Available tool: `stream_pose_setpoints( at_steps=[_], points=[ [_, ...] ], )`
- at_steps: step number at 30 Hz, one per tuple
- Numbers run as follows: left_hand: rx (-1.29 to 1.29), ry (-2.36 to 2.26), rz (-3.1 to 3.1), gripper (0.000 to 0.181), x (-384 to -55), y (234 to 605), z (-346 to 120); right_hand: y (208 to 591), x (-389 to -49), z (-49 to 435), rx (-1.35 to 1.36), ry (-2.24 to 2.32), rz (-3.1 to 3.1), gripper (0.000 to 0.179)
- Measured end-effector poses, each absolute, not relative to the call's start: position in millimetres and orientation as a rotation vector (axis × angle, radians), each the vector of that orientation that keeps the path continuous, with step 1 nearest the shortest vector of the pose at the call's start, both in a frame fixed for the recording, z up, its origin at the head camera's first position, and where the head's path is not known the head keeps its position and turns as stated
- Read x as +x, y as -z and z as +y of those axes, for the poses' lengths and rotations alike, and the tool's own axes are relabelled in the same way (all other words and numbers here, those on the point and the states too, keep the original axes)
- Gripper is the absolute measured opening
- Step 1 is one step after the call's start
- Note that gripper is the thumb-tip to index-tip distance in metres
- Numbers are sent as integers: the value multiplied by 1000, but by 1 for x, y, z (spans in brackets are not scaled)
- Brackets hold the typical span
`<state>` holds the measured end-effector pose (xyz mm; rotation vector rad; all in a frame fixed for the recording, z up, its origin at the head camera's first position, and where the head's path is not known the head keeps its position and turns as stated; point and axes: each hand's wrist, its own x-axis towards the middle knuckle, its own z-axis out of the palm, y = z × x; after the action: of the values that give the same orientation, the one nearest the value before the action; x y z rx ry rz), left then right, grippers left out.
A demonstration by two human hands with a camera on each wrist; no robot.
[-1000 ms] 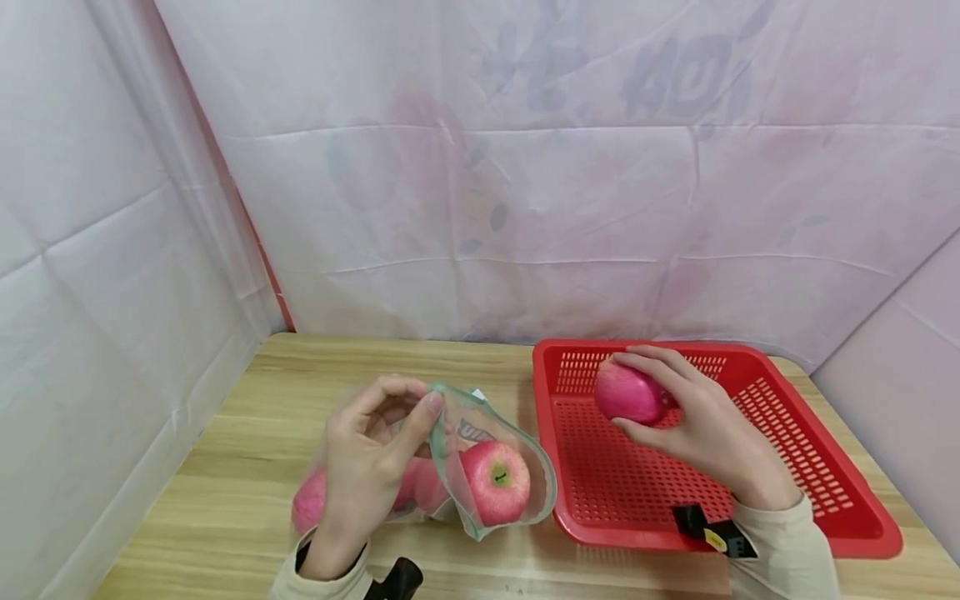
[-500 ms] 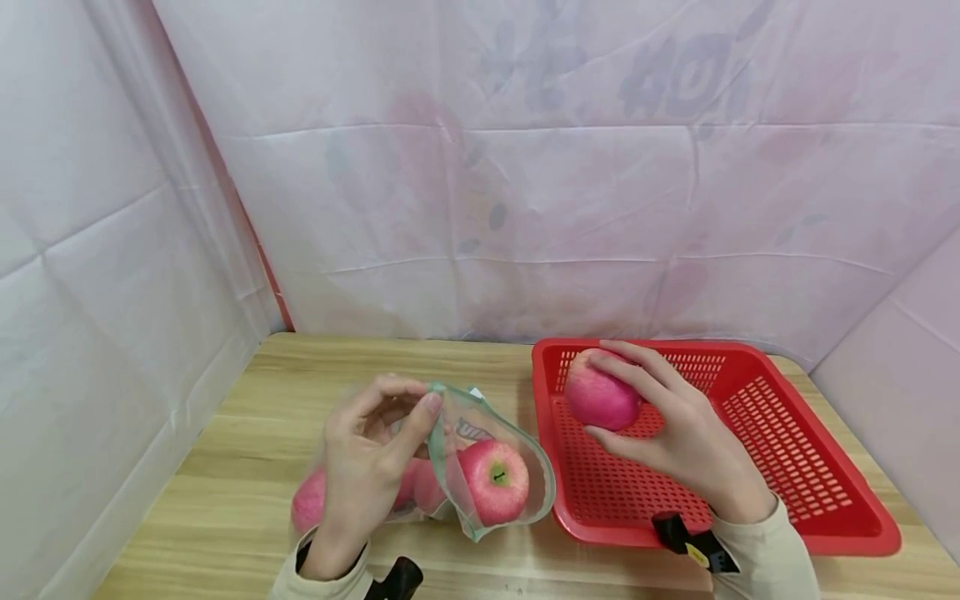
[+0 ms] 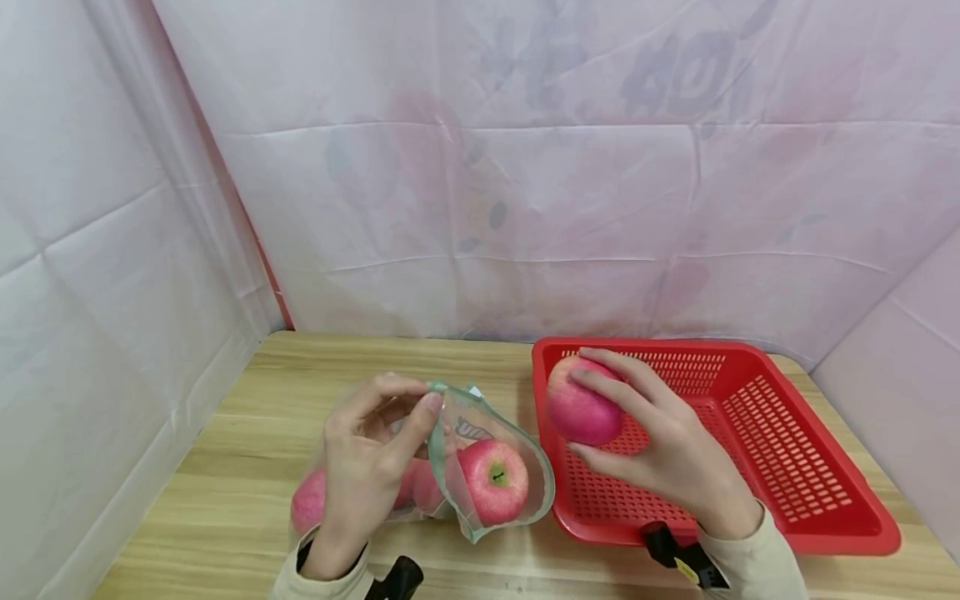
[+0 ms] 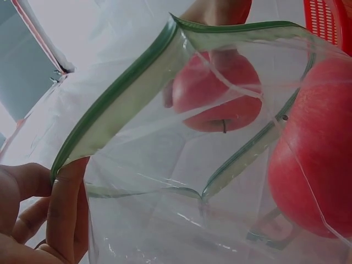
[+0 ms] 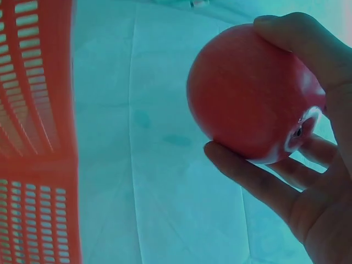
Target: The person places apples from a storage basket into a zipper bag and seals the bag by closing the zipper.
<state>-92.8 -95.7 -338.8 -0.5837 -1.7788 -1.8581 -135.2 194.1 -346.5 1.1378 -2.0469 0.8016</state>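
Observation:
My left hand [image 3: 371,467] pinches the green-edged rim of a clear plastic zip bag [image 3: 459,500], keeping its mouth apart toward the right. Inside the bag, a red apple [image 3: 495,482] lies near the opening with its stem end showing. More apples, one of them a pink apple [image 3: 308,502], lie deeper in the bag, partly hidden by that hand. My right hand [image 3: 660,433] grips another apple [image 3: 585,402] between thumb and fingers, over the left side of the red basket [image 3: 750,533]. In the right wrist view this held apple [image 5: 250,93] shows its hollow end turned toward the palm.
The red basket with slotted walls stands on the right of the wooden table [image 3: 217,467], close beside the bag's mouth. White printed cloth [image 3: 480,183] hangs behind the table and along both sides.
My right hand has moved left with the apple, from over the middle of the basket to near its left rim. The left hand and the bag have stayed almost still.

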Motion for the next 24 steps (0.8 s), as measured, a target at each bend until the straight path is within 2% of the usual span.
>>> stream_pose_setpoints(
  at_steps=[24],
  points=[
    [-611, 1841, -1773, 16, -93, 339, -93, 353, -122, 162, 1332, -801, -1950, 53]
  ],
)
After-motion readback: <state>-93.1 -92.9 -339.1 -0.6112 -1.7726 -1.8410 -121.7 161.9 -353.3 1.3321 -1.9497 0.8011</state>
